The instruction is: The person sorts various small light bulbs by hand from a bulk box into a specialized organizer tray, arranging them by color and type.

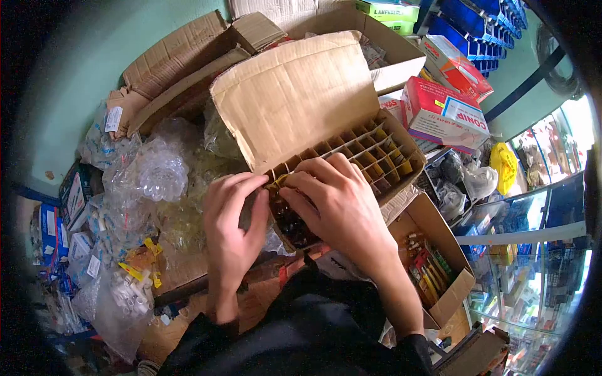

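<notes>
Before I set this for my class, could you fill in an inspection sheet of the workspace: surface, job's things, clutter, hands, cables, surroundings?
Surface: brown cardboard shows at left; the rest is largely covered.
Job's things: open carton, lid raised, dividers forming cells; dark contents at the near left end.
Clutter: clear plastic packaging, bagged white tubes, a red-and-white box.
Hands: left hand and right hand meet at the carton's left end; what they grip is unclear.
Cables: grey coils at upper right, possibly cable; too blurred to confirm.
Surroundings: pale green wall, blue bins, glass shelves.
</notes>
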Demonstrator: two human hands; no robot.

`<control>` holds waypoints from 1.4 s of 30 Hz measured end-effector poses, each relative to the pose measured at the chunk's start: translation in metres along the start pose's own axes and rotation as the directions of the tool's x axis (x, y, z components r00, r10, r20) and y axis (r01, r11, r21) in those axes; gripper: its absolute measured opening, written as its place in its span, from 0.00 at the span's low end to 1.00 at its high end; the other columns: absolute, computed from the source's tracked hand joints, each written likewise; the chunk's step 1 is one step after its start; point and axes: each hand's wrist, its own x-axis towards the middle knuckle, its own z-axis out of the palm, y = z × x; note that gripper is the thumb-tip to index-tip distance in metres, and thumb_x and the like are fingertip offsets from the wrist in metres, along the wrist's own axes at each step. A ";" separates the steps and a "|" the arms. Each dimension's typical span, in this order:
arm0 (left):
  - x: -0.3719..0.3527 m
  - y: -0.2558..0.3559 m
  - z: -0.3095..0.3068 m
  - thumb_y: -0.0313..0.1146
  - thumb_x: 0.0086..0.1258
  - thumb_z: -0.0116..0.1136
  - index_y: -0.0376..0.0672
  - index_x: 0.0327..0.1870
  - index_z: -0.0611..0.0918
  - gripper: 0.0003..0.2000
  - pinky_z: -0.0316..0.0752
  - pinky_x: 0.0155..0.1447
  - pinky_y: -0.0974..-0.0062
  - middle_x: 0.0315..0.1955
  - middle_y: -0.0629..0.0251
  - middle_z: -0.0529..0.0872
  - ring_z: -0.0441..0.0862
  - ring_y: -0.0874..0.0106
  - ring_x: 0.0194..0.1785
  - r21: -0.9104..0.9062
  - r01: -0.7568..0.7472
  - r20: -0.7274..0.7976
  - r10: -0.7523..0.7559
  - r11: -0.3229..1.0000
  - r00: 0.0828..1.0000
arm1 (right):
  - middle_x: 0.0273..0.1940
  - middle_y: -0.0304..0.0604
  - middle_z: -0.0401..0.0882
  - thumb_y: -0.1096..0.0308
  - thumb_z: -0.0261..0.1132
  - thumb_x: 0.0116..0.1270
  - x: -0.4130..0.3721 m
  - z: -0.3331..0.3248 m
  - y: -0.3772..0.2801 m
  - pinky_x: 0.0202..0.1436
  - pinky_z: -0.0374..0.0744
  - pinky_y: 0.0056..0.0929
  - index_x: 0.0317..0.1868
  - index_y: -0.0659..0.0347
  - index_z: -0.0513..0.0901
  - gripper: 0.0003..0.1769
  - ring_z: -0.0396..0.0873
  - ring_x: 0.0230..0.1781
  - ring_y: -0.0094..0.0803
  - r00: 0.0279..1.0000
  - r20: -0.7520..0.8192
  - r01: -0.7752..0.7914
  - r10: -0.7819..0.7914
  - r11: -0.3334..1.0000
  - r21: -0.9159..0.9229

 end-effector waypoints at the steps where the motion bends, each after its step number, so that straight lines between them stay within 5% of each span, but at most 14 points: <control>1: 0.001 0.001 -0.001 0.21 0.68 0.65 0.37 0.50 0.86 0.11 0.76 0.59 0.61 0.46 0.57 0.87 0.83 0.56 0.51 0.007 -0.031 -0.013 0.031 0.999 0.999 | 0.45 0.39 0.82 0.58 0.68 0.70 -0.002 -0.003 -0.001 0.55 0.76 0.38 0.47 0.56 0.85 0.13 0.77 0.51 0.39 0.999 0.016 -0.030 0.030 1.000 0.003; 4: 0.005 0.018 -0.003 0.20 0.68 0.63 0.37 0.49 0.85 0.10 0.77 0.56 0.60 0.42 0.58 0.88 0.84 0.56 0.48 -0.043 -0.123 -0.071 0.119 0.991 0.990 | 0.48 0.39 0.82 0.58 0.69 0.69 -0.011 -0.012 -0.002 0.55 0.75 0.38 0.46 0.56 0.85 0.12 0.77 0.52 0.38 0.990 -0.126 -0.064 0.060 0.998 -0.022; 6: -0.003 0.035 0.003 0.18 0.67 0.62 0.38 0.45 0.85 0.08 0.78 0.49 0.64 0.40 0.57 0.88 0.85 0.60 0.44 -0.273 -0.184 -0.136 0.152 0.944 0.979 | 0.46 0.40 0.84 0.61 0.71 0.67 -0.029 -0.032 0.002 0.52 0.76 0.38 0.46 0.56 0.86 0.11 0.80 0.48 0.39 0.976 -0.183 -0.119 0.119 0.993 0.013; 9: -0.007 0.074 0.017 0.18 0.69 0.60 0.37 0.46 0.82 0.08 0.78 0.42 0.66 0.38 0.57 0.87 0.83 0.62 0.36 -0.740 -0.314 -0.038 0.430 0.594 0.902 | 0.40 0.42 0.84 0.67 0.73 0.65 -0.074 -0.063 0.017 0.47 0.79 0.39 0.48 0.56 0.86 0.12 0.82 0.41 0.41 0.931 -0.286 -0.225 0.226 0.974 0.038; 10: -0.008 0.094 0.029 0.19 0.69 0.60 0.38 0.47 0.82 0.08 0.79 0.41 0.66 0.39 0.57 0.87 0.84 0.63 0.36 -0.802 -0.315 -0.024 0.500 0.508 0.866 | 0.40 0.45 0.86 0.68 0.72 0.66 -0.094 -0.074 0.019 0.47 0.81 0.40 0.47 0.58 0.86 0.10 0.84 0.42 0.45 0.882 -0.244 -0.392 0.403 0.915 0.097; 15: -0.026 0.142 0.118 0.24 0.67 0.66 0.41 0.47 0.83 0.09 0.82 0.52 0.62 0.42 0.56 0.87 0.86 0.55 0.47 -0.638 -0.084 0.490 0.488 0.765 0.722 | 0.44 0.51 0.89 0.69 0.68 0.71 -0.212 -0.107 0.058 0.45 0.85 0.38 0.51 0.62 0.87 0.11 0.89 0.38 0.39 0.623 -0.279 -0.740 0.730 0.666 0.090; 16: -0.031 0.144 0.142 0.25 0.68 0.65 0.41 0.47 0.83 0.09 0.81 0.54 0.60 0.42 0.55 0.87 0.86 0.54 0.47 -0.606 -0.067 0.553 0.480 0.793 0.681 | 0.43 0.51 0.89 0.68 0.68 0.70 -0.228 -0.114 0.057 0.46 0.85 0.37 0.49 0.62 0.87 0.10 0.89 0.40 0.42 0.464 -0.194 -0.858 0.864 0.493 0.143; 22: -0.057 0.127 0.258 0.33 0.63 0.66 0.38 0.42 0.84 0.10 0.81 0.56 0.54 0.40 0.50 0.87 0.86 0.50 0.49 -0.412 -0.426 0.808 0.539 0.806 0.237 | 0.43 0.52 0.89 0.64 0.73 0.62 -0.328 -0.081 0.065 0.54 0.84 0.43 0.48 0.58 0.89 0.14 0.87 0.47 0.48 0.386 0.140 -0.918 0.912 0.395 -0.043; 25: -0.073 0.118 0.278 0.33 0.59 0.66 0.37 0.38 0.86 0.10 0.83 0.53 0.53 0.37 0.47 0.89 0.88 0.49 0.47 -0.448 -0.369 0.871 0.491 0.814 0.026 | 0.39 0.51 0.88 0.64 0.71 0.61 -0.336 -0.053 0.063 0.50 0.83 0.45 0.50 0.56 0.87 0.16 0.87 0.44 0.48 0.460 0.114 -0.881 0.881 0.468 -0.063; 28: -0.079 0.132 0.279 0.38 0.61 0.70 0.36 0.42 0.84 0.15 0.82 0.57 0.53 0.41 0.45 0.89 0.87 0.49 0.50 -0.303 -0.462 0.953 0.256 0.834 -0.164 | 0.39 0.51 0.86 0.64 0.71 0.60 -0.333 -0.038 0.064 0.49 0.83 0.46 0.50 0.56 0.86 0.18 0.86 0.45 0.48 0.492 0.043 -0.858 0.869 0.493 -0.144; 33: -0.094 0.123 0.288 0.35 0.62 0.62 0.35 0.40 0.83 0.12 0.83 0.55 0.52 0.38 0.43 0.89 0.88 0.46 0.47 -0.367 -0.500 0.925 0.363 0.784 -0.110 | 0.44 0.50 0.84 0.70 0.67 0.60 -0.327 -0.021 0.072 0.44 0.84 0.43 0.42 0.60 0.87 0.09 0.86 0.46 0.46 0.415 0.099 -0.789 0.904 0.412 -0.455; 37: -0.074 0.128 0.274 0.34 0.62 0.61 0.35 0.40 0.83 0.11 0.82 0.54 0.51 0.38 0.43 0.88 0.87 0.46 0.48 -0.396 -0.358 0.907 0.421 0.845 -0.009 | 0.49 0.50 0.82 0.71 0.68 0.61 -0.317 -0.019 0.080 0.45 0.84 0.39 0.42 0.59 0.88 0.09 0.86 0.47 0.44 0.346 0.164 -0.761 0.924 0.379 -0.527; 39: -0.067 0.133 0.273 0.34 0.63 0.61 0.36 0.42 0.83 0.11 0.81 0.54 0.52 0.38 0.45 0.88 0.86 0.47 0.47 -0.385 -0.204 0.915 0.401 0.900 0.044 | 0.50 0.51 0.82 0.71 0.68 0.61 -0.312 -0.023 0.082 0.45 0.84 0.39 0.42 0.60 0.88 0.09 0.86 0.48 0.45 0.367 0.174 -0.733 0.914 0.400 -0.550; 42: -0.072 0.120 0.268 0.35 0.64 0.60 0.40 0.46 0.84 0.13 0.81 0.55 0.53 0.38 0.48 0.86 0.85 0.49 0.48 -0.580 -0.186 0.767 0.609 0.793 0.203 | 0.49 0.54 0.81 0.72 0.66 0.63 -0.316 -0.019 0.085 0.47 0.85 0.44 0.49 0.62 0.86 0.13 0.85 0.49 0.49 0.428 0.152 -0.759 0.891 0.445 -0.474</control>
